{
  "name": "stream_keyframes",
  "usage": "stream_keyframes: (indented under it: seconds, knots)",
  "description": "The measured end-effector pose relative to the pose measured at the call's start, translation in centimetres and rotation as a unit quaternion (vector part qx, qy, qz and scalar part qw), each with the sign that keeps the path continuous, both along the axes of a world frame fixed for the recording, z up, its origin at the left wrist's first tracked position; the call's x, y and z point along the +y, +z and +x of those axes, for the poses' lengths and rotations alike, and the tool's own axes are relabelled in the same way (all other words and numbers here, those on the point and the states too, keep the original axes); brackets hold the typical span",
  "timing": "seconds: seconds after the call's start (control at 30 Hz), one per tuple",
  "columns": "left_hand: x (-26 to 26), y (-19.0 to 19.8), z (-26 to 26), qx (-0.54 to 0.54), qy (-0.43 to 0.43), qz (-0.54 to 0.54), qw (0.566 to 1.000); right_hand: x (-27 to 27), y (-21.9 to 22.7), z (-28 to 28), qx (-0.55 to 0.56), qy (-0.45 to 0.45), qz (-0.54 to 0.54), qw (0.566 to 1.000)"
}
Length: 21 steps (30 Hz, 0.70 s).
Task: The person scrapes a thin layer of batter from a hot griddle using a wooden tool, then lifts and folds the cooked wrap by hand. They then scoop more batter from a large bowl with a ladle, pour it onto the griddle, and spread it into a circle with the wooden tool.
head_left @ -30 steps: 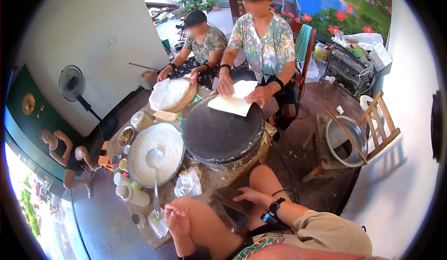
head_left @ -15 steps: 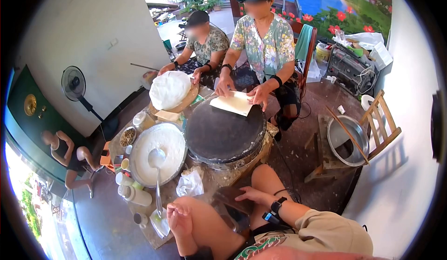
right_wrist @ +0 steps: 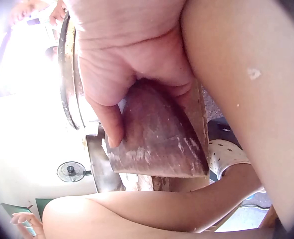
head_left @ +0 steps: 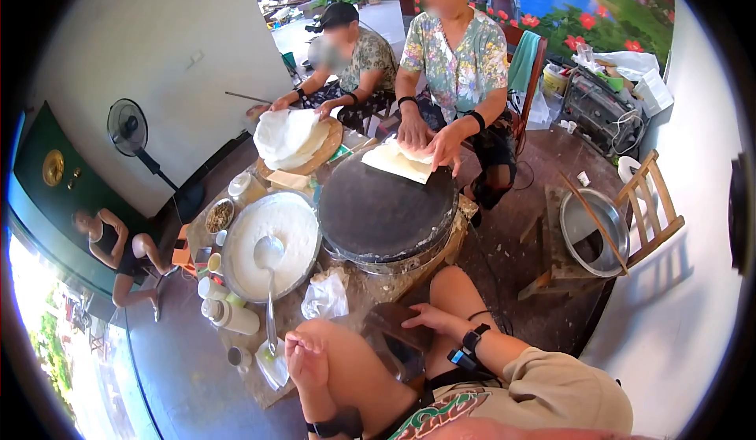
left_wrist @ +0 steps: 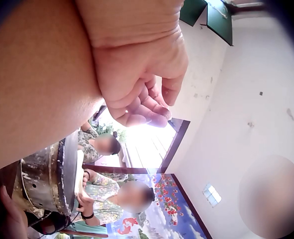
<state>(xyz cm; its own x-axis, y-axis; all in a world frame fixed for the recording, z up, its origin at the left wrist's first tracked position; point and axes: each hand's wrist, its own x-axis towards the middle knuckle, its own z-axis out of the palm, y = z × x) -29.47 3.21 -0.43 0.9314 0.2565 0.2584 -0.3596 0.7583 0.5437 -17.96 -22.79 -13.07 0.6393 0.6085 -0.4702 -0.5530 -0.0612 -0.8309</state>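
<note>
My left hand point(head_left: 307, 359) rests on my left knee with fingers loosely curled, holding nothing. My right hand point(head_left: 435, 319) is by my right thigh, gripping a dark brown scraper point(right_wrist: 157, 134) by its narrow end. In the right wrist view its thumb lies on one side and the fingers go behind it. Ahead is a round black griddle point(head_left: 386, 216). On its far edge a seated person point(head_left: 453, 66) presses and folds a pale crepe point(head_left: 394, 161) with both hands. Left of it, a second person point(head_left: 362, 58) handles thin white crepes point(head_left: 287, 137) on a round wooden board point(head_left: 335, 142).
A wide metal bowl of white batter point(head_left: 260, 279) holds a ladle point(head_left: 269, 253). Around it stand squeeze bottles point(head_left: 236, 319), a small bowl of chopped filling point(head_left: 220, 216) and a crumpled plastic bag point(head_left: 324, 297). A metal basin point(head_left: 618, 243) sits on a wooden chair point(head_left: 650, 196) at right.
The person opposite has folded the crepe smaller. The person at left raised a white crepe and has let it down again. My hands keep their poses while the head view shifts slightly.
</note>
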Motion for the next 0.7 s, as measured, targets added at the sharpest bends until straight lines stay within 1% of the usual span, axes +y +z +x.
stream_keyframes:
  seconds: [0.1,0.3,0.5,0.57,0.6,0.67,0.7]
  knots:
    - [0.1,0.0,-0.1,0.006,0.004,0.003,1.000,0.1,-1.6,0.3,0.027,0.013,0.045,0.999]
    - [-0.2,0.5,0.0,0.006,0.009,0.014,1.000,0.1,-1.9,0.3,0.040,0.006,0.044,0.998]
    - [-0.4,0.7,-0.2,0.008,0.002,0.007,1.000,0.2,-1.7,0.2,0.023,0.008,0.022,0.999]
    - [-0.4,0.8,-0.1,0.008,0.003,0.008,1.000,0.3,-4.9,0.6,-0.002,-0.010,-0.007,1.000]
    - [-0.5,0.9,-0.1,0.008,0.004,0.008,1.000,0.6,-4.5,0.5,-0.013,-0.018,-0.021,1.000]
    - [-0.4,0.8,-0.2,0.008,0.002,0.012,1.000,0.2,-3.6,0.4,0.001,0.009,0.003,1.000]
    - [-0.3,0.7,-0.2,0.006,0.000,0.015,1.000,0.2,-2.2,0.5,0.006,0.021,0.017,1.000]
